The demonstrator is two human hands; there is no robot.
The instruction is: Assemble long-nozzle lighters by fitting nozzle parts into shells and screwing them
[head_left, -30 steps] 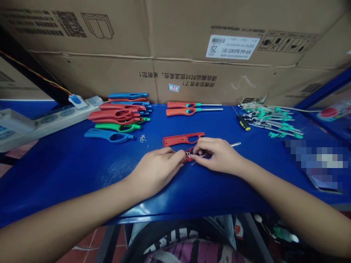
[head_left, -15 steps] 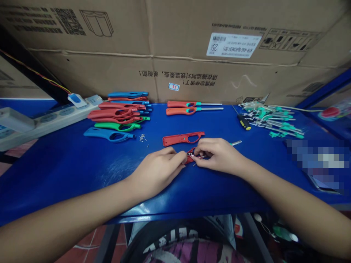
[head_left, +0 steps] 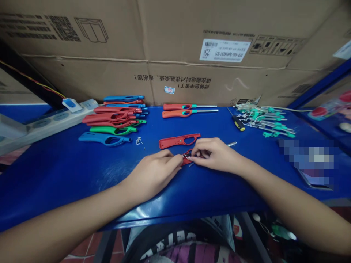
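A red lighter casing half (head_left: 185,162) lies between my two hands near the front middle of the table, mostly covered by the fingers. My left hand (head_left: 152,173) is closed on its left end. A thin white wire (head_left: 186,156) loops over the casing. At the wire, the thumb and forefinger of my right hand (head_left: 216,155) are pinched together. The end of a metal tube (head_left: 231,144) sticks out beyond my right knuckles. Just behind my hands rests a second red casing half (head_left: 170,142), inner side up.
Left are stacked casings (head_left: 109,118), small screws (head_left: 139,140) and a power strip (head_left: 52,123). Two orange-red lighters (head_left: 175,114) lie at the back. A screwdriver (head_left: 237,122), green-and-metal lighter inserts (head_left: 270,118) and a blurred-out flat device (head_left: 315,171) are right. A cardboard box (head_left: 175,65) stands behind.
The view has shifted slightly, so everything sits a little further left. Both hands stay at the red casing half, with the fingers almost unmoved at the white wire.
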